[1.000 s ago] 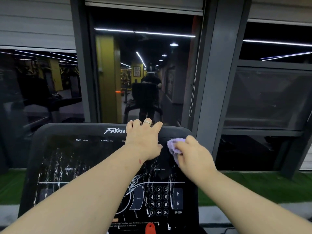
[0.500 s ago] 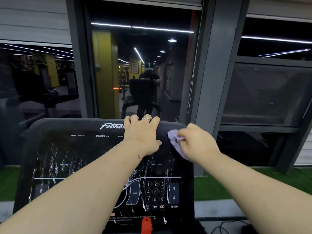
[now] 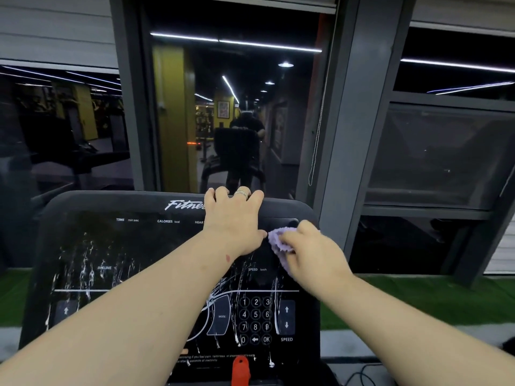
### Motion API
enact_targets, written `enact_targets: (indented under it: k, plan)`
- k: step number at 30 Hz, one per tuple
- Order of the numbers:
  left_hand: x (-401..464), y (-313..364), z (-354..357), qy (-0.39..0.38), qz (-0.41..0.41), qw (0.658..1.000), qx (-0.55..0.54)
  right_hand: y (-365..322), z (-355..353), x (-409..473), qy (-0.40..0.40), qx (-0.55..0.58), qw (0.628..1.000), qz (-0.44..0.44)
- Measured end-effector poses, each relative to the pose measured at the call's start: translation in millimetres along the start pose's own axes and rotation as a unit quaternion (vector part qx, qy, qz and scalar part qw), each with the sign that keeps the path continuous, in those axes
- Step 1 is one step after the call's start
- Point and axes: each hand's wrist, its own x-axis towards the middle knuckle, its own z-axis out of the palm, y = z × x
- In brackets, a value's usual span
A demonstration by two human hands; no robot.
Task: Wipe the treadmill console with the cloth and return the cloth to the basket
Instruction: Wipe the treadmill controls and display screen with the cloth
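Note:
The black treadmill console (image 3: 117, 246) fills the lower middle of the view, its panel streaked with white drips. My left hand (image 3: 232, 218) grips the console's top edge, fingers hooked over it, a ring on one finger. My right hand (image 3: 312, 254) holds a bunched purple cloth (image 3: 278, 240) and presses it against the panel's upper right part, above the SPEED label. The basket is not in view.
A number keypad (image 3: 255, 320) and speed arrows (image 3: 286, 317) sit at the panel's lower right. A red safety key (image 3: 240, 370) sticks up at the bottom edge. Dark window glass and a grey pillar (image 3: 351, 135) stand right behind the console. Green turf (image 3: 418, 299) lies below.
My right hand with the cloth rose toward the console's top right corner, then came back down and slightly left. My left hand kept its grip on the top edge.

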Motion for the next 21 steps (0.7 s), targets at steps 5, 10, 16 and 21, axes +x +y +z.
enact_targets:
  k: [5, 10, 16, 21]
  plan:
    - [0, 0, 0, -0.001, -0.002, 1.000, -0.001, 17, -22, 38, 0.067, 0.003, 0.992, 0.107]
    - [0, 0, 1, 0.007, 0.000, 1.000, 0.000, -7, -9, 19, 0.018, 0.007, 1.000, 0.022]
    - [-1, -1, 1, 0.002, 0.001, 1.000, -0.001, 3, -11, 28, 0.075, 0.014, 0.993, 0.086]
    - [-2, -3, 3, 0.000, 0.004, 1.000, -0.006, 9, -10, 24, -0.014, 0.021, 0.999, 0.033]
